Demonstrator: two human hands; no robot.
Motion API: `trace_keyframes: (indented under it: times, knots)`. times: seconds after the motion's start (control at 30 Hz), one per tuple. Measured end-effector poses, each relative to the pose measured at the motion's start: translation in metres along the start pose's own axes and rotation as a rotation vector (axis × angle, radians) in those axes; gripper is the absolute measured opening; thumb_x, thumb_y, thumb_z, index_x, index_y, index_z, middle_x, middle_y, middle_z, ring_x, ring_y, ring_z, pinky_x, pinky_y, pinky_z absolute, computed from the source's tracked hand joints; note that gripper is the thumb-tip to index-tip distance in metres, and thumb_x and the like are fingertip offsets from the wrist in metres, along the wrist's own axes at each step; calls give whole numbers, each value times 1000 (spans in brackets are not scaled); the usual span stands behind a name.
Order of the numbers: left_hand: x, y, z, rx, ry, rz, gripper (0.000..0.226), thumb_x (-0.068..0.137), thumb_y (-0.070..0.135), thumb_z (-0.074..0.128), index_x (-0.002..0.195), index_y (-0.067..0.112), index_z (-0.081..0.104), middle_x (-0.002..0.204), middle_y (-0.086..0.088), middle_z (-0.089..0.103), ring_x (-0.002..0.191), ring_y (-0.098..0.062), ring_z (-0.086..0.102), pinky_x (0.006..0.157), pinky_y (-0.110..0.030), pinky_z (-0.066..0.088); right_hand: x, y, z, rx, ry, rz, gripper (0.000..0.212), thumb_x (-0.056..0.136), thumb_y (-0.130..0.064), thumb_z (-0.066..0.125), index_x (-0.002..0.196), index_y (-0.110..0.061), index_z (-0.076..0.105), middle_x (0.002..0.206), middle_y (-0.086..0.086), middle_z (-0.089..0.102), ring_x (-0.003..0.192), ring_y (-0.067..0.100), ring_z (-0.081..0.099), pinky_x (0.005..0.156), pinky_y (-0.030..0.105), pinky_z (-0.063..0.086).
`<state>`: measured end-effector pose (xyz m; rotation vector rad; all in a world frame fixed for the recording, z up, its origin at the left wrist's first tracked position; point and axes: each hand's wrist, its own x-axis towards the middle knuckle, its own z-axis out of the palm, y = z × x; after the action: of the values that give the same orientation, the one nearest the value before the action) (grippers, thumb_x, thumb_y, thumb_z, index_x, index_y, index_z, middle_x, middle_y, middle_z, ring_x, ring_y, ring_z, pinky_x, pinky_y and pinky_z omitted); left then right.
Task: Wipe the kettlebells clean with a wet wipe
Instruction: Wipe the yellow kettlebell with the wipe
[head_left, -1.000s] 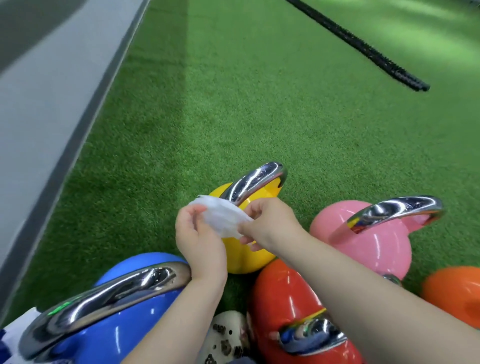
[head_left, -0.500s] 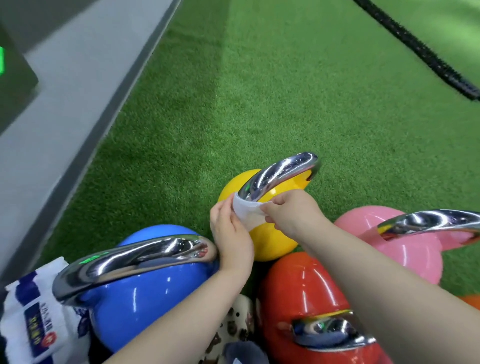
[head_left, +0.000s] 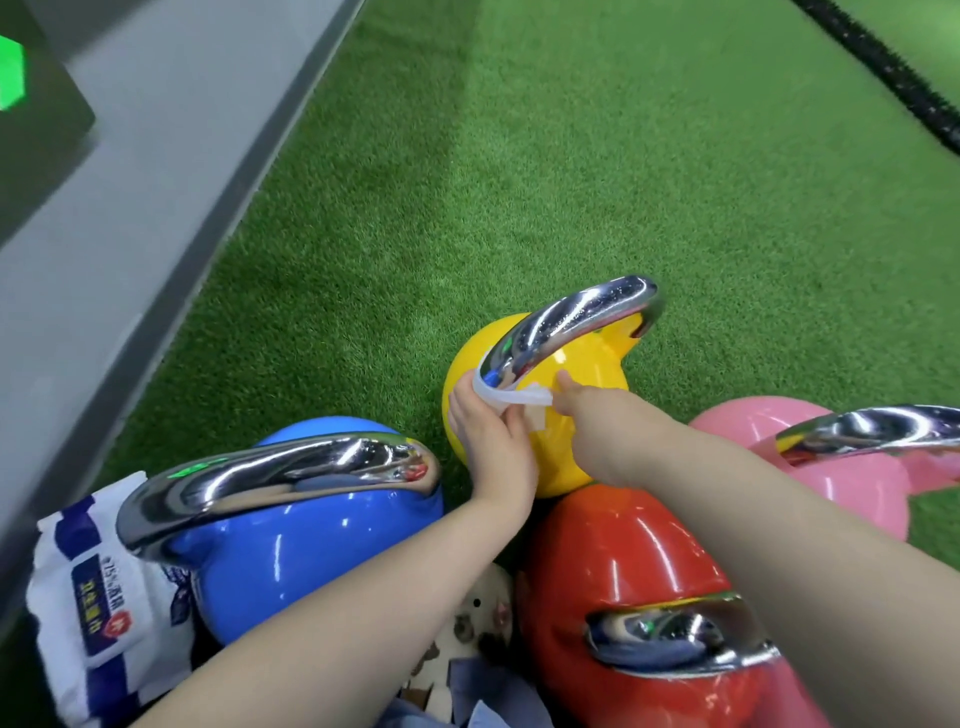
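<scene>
Head view: both hands are pinching the wet wipe (head_left: 511, 397) with curled fingers, left hand (head_left: 491, 441) and right hand (head_left: 597, 415), against the yellow kettlebell (head_left: 582, 384) on the turf (head_left: 519, 182).

Four kettlebells (head_left: 545, 395) cluster on turf (head_left: 571, 182), a wipes pack (head_left: 98, 623) at their left.

1. Pretty clearly a gym, functional training area.
2. Floor is green artificial turf (head_left: 597, 171) with a grey strip (head_left: 171, 156) along its left edge.
3. Bunch of colourful kettlebells with chrome handles: blue (head_left: 291, 561), yellow (head_left: 576, 379), red (head_left: 634, 566), pink (head_left: 852, 483).
4. Thick black battle rope (head_left: 898, 78) lies at the turf's far right.
</scene>
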<state>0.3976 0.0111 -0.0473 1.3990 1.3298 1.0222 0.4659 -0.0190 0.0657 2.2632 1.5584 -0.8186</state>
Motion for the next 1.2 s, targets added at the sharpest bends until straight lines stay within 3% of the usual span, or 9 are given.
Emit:
trace_keyframes:
  times: [0.2, 0.4, 0.6, 0.77, 0.83, 0.9, 1.0, 1.1, 1.2]
  knots:
    - [10, 12, -3, -89, -1, 114, 38, 76, -2, 60, 111, 1, 48, 104, -2, 49, 104, -31, 52, 87, -31, 38, 1, 5, -1, 16, -23, -13, 64, 89, 4, 31, 147, -22, 24, 158, -4, -3, 130, 25, 41, 91, 28, 40]
    - [15, 5, -5, -75, -30, 213, 41, 74, -3, 58, 113, 2, 47, 106, -9, 54, 101, -32, 54, 87, -37, 42, 0, 8, 2, 21, -11, -16, 65, 90, 3, 31, 148, -24, 20, 157, -4, -6, 132, 24, 39, 91, 27, 40]
    - [1, -18, 2, 21, 27, 147, 43, 83, -2, 57, 122, -11, 42, 112, -20, 48, 107, -38, 50, 89, -19, 30, 4, 6, 3, -28, -17, 3, 66, 89, 4, 31, 149, -23, 19, 157, -4, -6, 135, 25, 34, 96, 31, 39]
    - [-25, -16, -5, -62, -85, -101, 86, 81, -15, 43, 143, 34, 11, 143, -6, 36, 134, -26, 34, 107, -29, 30, 6, 0, 1, -98, -36, 35, 63, 92, 2, 32, 149, -20, 18, 157, -1, -10, 133, 29, 36, 91, 33, 42]
    - [-35, -17, -6, -27, -153, -133, 88, 83, -13, 42, 146, 29, -2, 146, 5, 32, 140, -30, 23, 112, -39, 27, 7, -2, 1, -102, -30, 51, 63, 92, 1, 34, 149, -19, 19, 157, -1, -9, 133, 30, 35, 91, 34, 42]
    - [-46, -16, -6, 10, -232, -162, 81, 85, -12, 39, 147, 11, -7, 155, -6, 10, 144, -26, 5, 117, -39, 14, 7, -3, 3, -99, -32, 59, 64, 91, 3, 35, 149, -19, 18, 157, -2, -10, 133, 30, 35, 93, 35, 42]
    - [-43, -15, -4, -14, -250, -218, 77, 86, -8, 42, 147, 7, -3, 156, -13, 5, 144, -23, 7, 116, -38, 13, 5, -2, 4, -96, -41, 56, 66, 89, 4, 35, 149, -18, 17, 157, -1, -11, 133, 30, 35, 97, 37, 42]
    - [-20, -17, -4, -71, -124, -274, 66, 86, 3, 50, 146, 4, 22, 142, -17, 41, 129, -25, 42, 106, -38, 34, 5, -2, 3, -95, -31, 49, 64, 89, 4, 32, 149, -18, 20, 157, -1, -10, 135, 29, 34, 99, 37, 41]
    - [-1, -6, -7, -172, -70, -232, 43, 80, 17, 65, 121, 21, 54, 113, 5, 62, 99, -2, 60, 89, -19, 47, 6, -2, 1, -117, -22, 26, 62, 90, 3, 31, 148, -17, 22, 157, 1, -7, 135, 29, 34, 98, 34, 40]
